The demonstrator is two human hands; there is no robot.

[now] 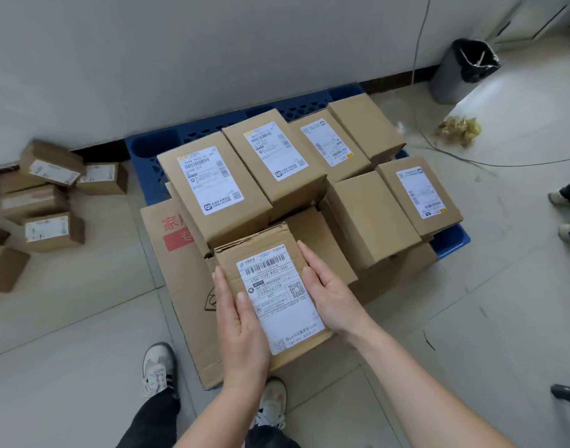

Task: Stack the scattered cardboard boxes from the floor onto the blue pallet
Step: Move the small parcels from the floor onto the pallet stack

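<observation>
At the near edge of the stack, close to the viewer, a small brown cardboard box (277, 299) with a white shipping label on top is held between two hands. The left hand (241, 318) clasps its left side, thumb lying across the label. The right hand (328, 292) clasps its right side, fingers stretched along the edge and thumb on top. Whether the box already rests on anything beneath cannot be told.

Just behind it, seven or so larger brown cardboard boxes (212, 182), several with white labels, stand packed together on a blue plastic pallet (151, 150) set against a pale wall. A large flat cardboard carton with red print (177, 253) lies under the near side of the stack and reaches out over the pale tiled floor (83, 318).

Well to the left, scattered brown cardboard boxes (51, 195) lie in a loose heap on the floor by the wall. At far right stands a grey waste bin with a black liner (461, 69), with a thin cable (419, 59) hanging down the wall near it. The person's white and black trainers (157, 367) show at the bottom.
</observation>
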